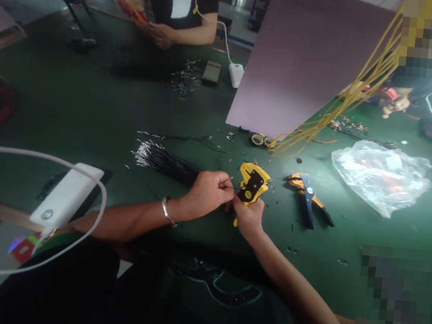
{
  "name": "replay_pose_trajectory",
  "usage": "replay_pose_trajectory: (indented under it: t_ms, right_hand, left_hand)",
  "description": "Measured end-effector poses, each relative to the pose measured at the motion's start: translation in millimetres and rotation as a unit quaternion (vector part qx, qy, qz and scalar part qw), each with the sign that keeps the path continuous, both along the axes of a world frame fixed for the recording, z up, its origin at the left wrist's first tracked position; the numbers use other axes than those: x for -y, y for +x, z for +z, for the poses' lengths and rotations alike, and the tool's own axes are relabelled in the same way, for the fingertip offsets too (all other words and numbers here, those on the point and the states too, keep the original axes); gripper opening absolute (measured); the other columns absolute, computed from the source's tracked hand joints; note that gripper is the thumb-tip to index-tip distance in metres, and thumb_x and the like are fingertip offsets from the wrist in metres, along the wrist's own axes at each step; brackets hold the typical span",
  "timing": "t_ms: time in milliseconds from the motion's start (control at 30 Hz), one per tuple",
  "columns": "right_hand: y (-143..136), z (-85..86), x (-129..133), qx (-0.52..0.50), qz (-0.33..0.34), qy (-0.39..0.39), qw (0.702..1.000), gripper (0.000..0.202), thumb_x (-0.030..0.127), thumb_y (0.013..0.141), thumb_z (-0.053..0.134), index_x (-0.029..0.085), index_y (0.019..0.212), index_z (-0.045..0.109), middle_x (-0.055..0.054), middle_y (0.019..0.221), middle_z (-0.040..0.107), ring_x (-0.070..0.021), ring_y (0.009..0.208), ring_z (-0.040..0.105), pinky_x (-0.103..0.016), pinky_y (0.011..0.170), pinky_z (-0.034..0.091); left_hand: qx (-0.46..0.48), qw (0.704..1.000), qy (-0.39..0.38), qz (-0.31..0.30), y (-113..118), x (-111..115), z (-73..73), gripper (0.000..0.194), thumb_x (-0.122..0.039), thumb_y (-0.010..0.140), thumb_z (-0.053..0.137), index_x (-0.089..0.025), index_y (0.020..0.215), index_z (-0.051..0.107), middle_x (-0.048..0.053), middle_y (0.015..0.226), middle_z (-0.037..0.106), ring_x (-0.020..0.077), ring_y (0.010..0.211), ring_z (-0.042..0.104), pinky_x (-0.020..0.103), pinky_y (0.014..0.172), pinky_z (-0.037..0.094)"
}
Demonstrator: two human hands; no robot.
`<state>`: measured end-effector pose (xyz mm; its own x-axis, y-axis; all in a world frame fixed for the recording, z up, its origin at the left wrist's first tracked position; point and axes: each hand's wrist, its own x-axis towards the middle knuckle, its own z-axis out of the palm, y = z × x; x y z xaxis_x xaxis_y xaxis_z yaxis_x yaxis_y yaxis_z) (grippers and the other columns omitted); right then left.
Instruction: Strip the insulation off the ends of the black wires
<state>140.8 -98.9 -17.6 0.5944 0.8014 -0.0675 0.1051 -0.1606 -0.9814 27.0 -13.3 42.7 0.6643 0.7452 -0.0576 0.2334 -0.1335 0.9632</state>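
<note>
My left hand (208,196) is closed in a pinch on a thin black wire (226,181), whose bare end points up between thumb and fingers. Close beside it, my right hand (249,217) is wrapped round a yellow and black wire stripper (254,185), its jaw end pointing away from me. The fingertips of both hands nearly meet, and I cannot tell whether the wire touches the tool. Behind my left hand lies a thick bundle of black wires (170,163) with shiny ends to the left. A few loose black wires (187,138) lie just beyond it.
Right of my hands lies a blue and orange wire stripper (307,199), then a clear plastic bag (381,175). Yellow wires (327,119) hang down beside a pale panel (286,62). Tape rolls (257,140) sit under it. A white power bank (66,196) is at left; a co-worker (163,34) sits opposite.
</note>
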Motion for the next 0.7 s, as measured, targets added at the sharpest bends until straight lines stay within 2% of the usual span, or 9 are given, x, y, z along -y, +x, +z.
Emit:
replay_pose_trajectory:
  t_ms: [200, 400, 567, 700]
  right_hand:
    - [-0.4, 0.4, -0.4, 0.015, -0.005, 0.007, 1.000, 0.029, 0.031, 0.075, 0.065, 0.019, 0.050, 0.058, 0.001, 0.042, 0.057, -0.0147, 0.043, 0.054, -0.027, 0.047, 0.044]
    - [-2.2, -0.5, -4.8, 0.011, -0.021, 0.020, 1.000, 0.033, 0.031, 0.077, 0.063, 0.020, 0.047, 0.056, 0.002, 0.038, 0.054, -0.0137, 0.040, 0.052, -0.027, 0.047, 0.044]
    - [1.8, -1.8, -8.5, -0.067, -0.036, 0.021, 0.997, 0.029, 0.032, 0.074, 0.065, 0.019, 0.051, 0.055, 0.002, 0.039, 0.055, -0.0141, 0.038, 0.052, -0.027, 0.046, 0.043]
    - [13.9, 8.8, 2.4, -0.149, 0.031, 0.006, 0.988, 0.012, 0.027, 0.070, 0.066, 0.016, 0.067, 0.062, -0.002, 0.051, 0.065, -0.0178, 0.049, 0.061, -0.027, 0.048, 0.043]
  left_hand:
    - [0.000, 1.000, 0.008, 0.018, 2.3, -6.0, -4.3, 0.007, -0.015, 0.069, 0.059, -0.014, 0.063, 0.062, -0.001, 0.057, 0.060, 0.0082, 0.053, 0.051, 0.019, 0.049, 0.039]
    - [-0.019, 0.999, -0.020, 0.020, 4.5, -12.4, 2.4, 0.008, -0.017, 0.072, 0.060, -0.012, 0.066, 0.064, -0.001, 0.059, 0.060, 0.0075, 0.051, 0.050, 0.019, 0.049, 0.040]
    - [0.001, 0.999, -0.025, 0.027, 4.4, -18.2, 0.9, 0.009, -0.019, 0.073, 0.061, -0.012, 0.067, 0.064, -0.002, 0.059, 0.059, 0.0073, 0.052, 0.051, 0.018, 0.048, 0.041]
    - [0.009, 0.999, -0.033, 0.043, 2.3, -25.6, -5.2, 0.010, -0.021, 0.072, 0.063, -0.012, 0.068, 0.065, -0.001, 0.059, 0.059, 0.0069, 0.052, 0.050, 0.018, 0.048, 0.041]
